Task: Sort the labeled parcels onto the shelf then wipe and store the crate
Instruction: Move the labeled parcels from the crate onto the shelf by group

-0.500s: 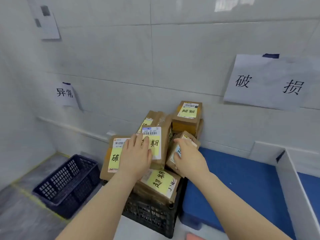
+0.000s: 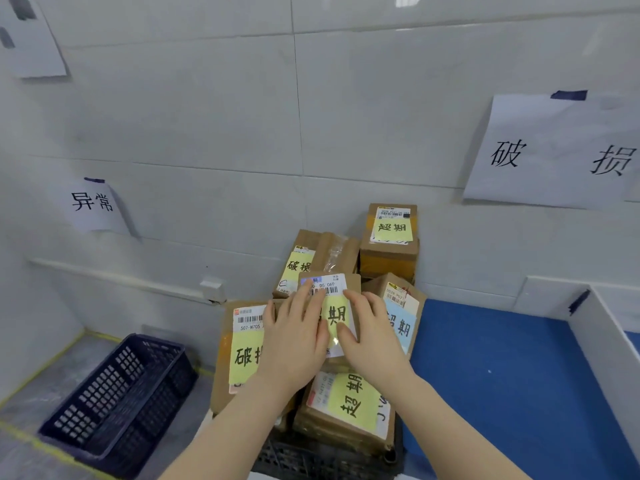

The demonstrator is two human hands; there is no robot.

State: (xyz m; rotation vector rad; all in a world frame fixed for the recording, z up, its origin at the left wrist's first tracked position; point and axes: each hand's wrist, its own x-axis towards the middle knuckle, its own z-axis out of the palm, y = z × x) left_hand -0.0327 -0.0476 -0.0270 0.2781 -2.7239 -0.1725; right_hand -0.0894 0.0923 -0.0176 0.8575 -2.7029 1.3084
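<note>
Several brown cardboard parcels with handwritten labels are piled in a black crate [image 2: 311, 459] against the tiled wall. My left hand [image 2: 294, 337] and my right hand [image 2: 375, 341] both lie on the face of the middle parcel [image 2: 333, 317], which has a yellow label. Their fingers are fairly straight, one hand on each side of the label. Beside it stand a large yellow-labelled parcel [image 2: 242, 355] on the left and a blue-labelled parcel [image 2: 403, 323] on the right. A yellow-labelled parcel [image 2: 353, 400] lies flat below my hands. Two more parcels [image 2: 391, 233] are stacked behind.
A dark blue basket [image 2: 114, 403] sits on the grey floor at the left. To the right is a blue shelf surface [image 2: 502, 375] with a white divider [image 2: 609, 341]. Paper signs [image 2: 561, 154] hang on the wall above the shelf and at the left [image 2: 91, 202].
My right hand has moved left from the blue-labelled parcel onto the middle parcel. My left hand stays on that parcel.
</note>
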